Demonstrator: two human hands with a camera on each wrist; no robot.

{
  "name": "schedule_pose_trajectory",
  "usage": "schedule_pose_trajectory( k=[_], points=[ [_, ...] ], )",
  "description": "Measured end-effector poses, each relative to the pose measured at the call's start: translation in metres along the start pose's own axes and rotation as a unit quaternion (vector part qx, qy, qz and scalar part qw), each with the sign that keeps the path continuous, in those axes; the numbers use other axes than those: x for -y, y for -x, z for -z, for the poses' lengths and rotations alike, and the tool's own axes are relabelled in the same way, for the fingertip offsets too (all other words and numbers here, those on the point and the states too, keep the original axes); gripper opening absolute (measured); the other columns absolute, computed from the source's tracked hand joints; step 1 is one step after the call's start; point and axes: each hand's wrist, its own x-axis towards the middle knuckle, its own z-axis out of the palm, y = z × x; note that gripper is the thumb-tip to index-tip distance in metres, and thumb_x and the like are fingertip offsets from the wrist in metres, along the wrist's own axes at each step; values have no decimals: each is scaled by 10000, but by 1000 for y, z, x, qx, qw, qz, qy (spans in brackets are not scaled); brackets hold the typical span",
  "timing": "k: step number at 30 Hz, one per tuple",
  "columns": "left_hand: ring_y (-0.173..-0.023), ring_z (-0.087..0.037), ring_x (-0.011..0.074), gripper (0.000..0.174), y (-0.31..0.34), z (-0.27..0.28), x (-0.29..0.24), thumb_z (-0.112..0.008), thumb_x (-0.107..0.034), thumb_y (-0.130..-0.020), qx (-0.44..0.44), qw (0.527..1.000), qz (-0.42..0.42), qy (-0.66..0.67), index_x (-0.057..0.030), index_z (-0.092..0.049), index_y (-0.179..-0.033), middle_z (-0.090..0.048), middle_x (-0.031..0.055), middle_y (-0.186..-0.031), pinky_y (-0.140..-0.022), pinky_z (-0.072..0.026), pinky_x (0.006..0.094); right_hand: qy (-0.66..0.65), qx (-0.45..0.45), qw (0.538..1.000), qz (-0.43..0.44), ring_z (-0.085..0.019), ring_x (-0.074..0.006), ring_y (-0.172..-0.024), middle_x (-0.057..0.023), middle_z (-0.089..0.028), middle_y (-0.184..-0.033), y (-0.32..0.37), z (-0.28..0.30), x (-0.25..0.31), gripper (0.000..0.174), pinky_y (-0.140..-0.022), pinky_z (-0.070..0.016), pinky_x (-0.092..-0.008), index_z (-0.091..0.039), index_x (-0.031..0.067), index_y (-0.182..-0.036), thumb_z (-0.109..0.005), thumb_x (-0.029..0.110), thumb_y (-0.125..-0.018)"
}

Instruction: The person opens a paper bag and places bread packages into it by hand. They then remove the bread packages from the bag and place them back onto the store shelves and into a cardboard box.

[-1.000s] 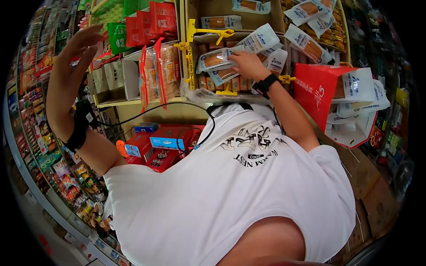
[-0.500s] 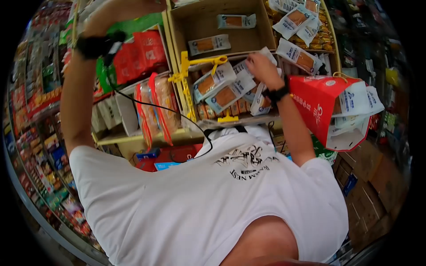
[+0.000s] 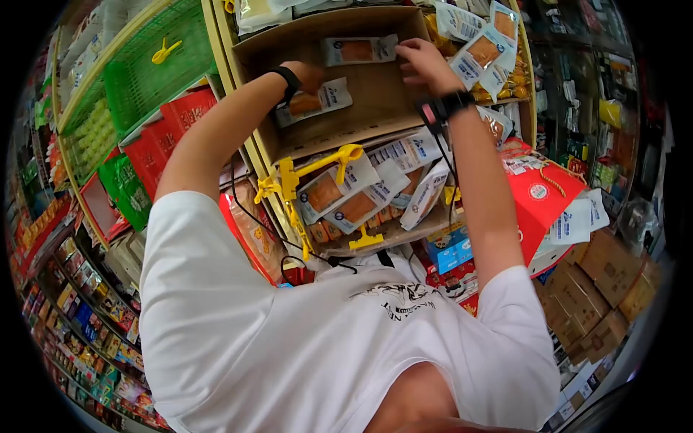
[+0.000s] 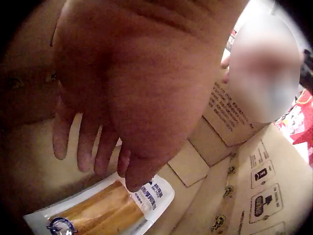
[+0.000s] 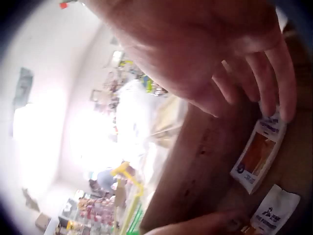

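Note:
My left hand (image 3: pixel 312 76) hangs inside an open cardboard box (image 3: pixel 379 101), over the lower of two packets of sliced brown food (image 3: pixel 333 95). In the left wrist view its fingers point down, fairly straight, and the thumb overlaps the end of a white-edged packet (image 4: pixel 105 205). My right hand (image 3: pixel 426 65) is at the box's right side, beside the upper packet (image 3: pixel 359 50). The right wrist view has these fingers loosely extended, with fingertips right at the end of that packet (image 5: pixel 257 154).
Nearer my body, similar packets (image 3: pixel 361 202) lie piled on small orange-brown packs, beside yellow plastic holders (image 3: pixel 289 180). A red paper bag (image 3: pixel 541 195) with packets stands at right. More packets (image 3: pixel 484 54) lie at back right. A green basket (image 3: pixel 155 79) is at left.
My left hand has come from above the left shelves into the cardboard box. My right hand has left the piled packets and moved farther forward to the box. The view has shifted too.

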Motion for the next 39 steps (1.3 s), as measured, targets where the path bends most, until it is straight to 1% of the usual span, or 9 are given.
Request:
schedule_pose_trajectory(
  k=[2, 3, 7, 12, 15, 21, 25, 28, 39],
  points=[
    [-978, -657, 379, 353, -10, -7, -1, -708, -249, -801, 0, 1000, -29, -3, -76, -646, -1102, -688, 193, -1020, -848, -530, 457, -11, 24, 994, -103, -614, -346, -1022, -174, -629, -1143, -53, -11, -10, 450, -775, -554, -480, -576, -39, -1191, -624, 315, -917],
    [-978, -657, 379, 353, -7, -10, -6, -708, -249, -801, 1, 1000, -24, 1, -76, -646, -1102, -688, 193, -1020, -848, -530, 457, 241, 102, 964, -56, -610, -310, -1079, -172, -618, -1200, -88, -11, -31, 399, -818, -554, -435, -544, 31, -1269, -609, 170, -900],
    [-1001, -673, 374, 268, 1, -25, -10, -658, -152, -841, -100, 995, -5, 30, -37, -711, -1077, -699, 213, -1050, -838, -546, 450, 657, 197, 708, 168, -612, -278, -1133, -190, -611, -1250, -157, -33, -92, 499, -889, -541, -382, -530, 107, -1321, -608, -22, -845],
    [-990, -675, 360, 279, 19, 4, -18, -709, -156, -823, -34, 997, 42, 50, -23, -706, -1068, -698, 206, -1056, -819, -547, 441, 464, 166, 863, 114, -604, -322, -1144, -228, -621, -1210, -263, -52, -215, 528, -917, -518, -400, -591, 39, -1208, -756, 66, -707],
    [-981, -674, 358, 307, 9, 3, -10, -724, -170, -814, -16, 997, 34, 69, -18, -704, -1081, -694, 206, -1071, -810, -546, 440, 554, 126, 809, 149, -597, -389, -1130, -253, -620, -1196, -274, -58, -229, 524, -951, -499, -423, -567, 30, -1252, -699, 124, -754],
    [-971, -650, 374, 239, 49, 21, -28, -682, -170, -822, -63, 997, -21, -27, -97, -696, -1049, -696, 164, -1004, -831, -527, 451, 269, 136, 943, 143, -589, -397, -1143, -249, -613, -1228, -228, -72, -163, 645, -947, -511, -432, -531, 87, -1350, -688, 70, -724],
    [-962, -648, 359, 257, 86, 28, -38, -701, -210, -818, -175, 984, -20, -8, -114, -698, -1056, -697, 141, -1007, -812, -525, 438, 428, 123, 885, 136, -620, -354, -1126, -201, -635, -1232, -227, -79, -155, 578, -910, -535, -430, -535, 83, -1352, -672, 118, -792],
    [-952, -639, 365, 314, 114, 47, -49, -742, -247, -786, -188, 981, -40, -1, -102, -694, -1061, -694, 138, -990, -810, -511, 437, -55, 58, 986, -149, -642, -323, -1033, -197, -619, -1281, -202, -86, -138, 537, -839, -513, -387, -512, 8, -1353, -637, 303, -923],
    [-882, -630, 401, 128, 133, 111, -104, -643, -138, -849, -239, 961, -106, -89, -62, -630, -951, -686, 150, -888, -743, -502, 456, 209, -182, 929, 243, -639, -408, -913, -206, -687, -944, 37, 18, -44, 344, -781, -499, -456, -667, 40, -944, -720, 339, -782]
  ],
)
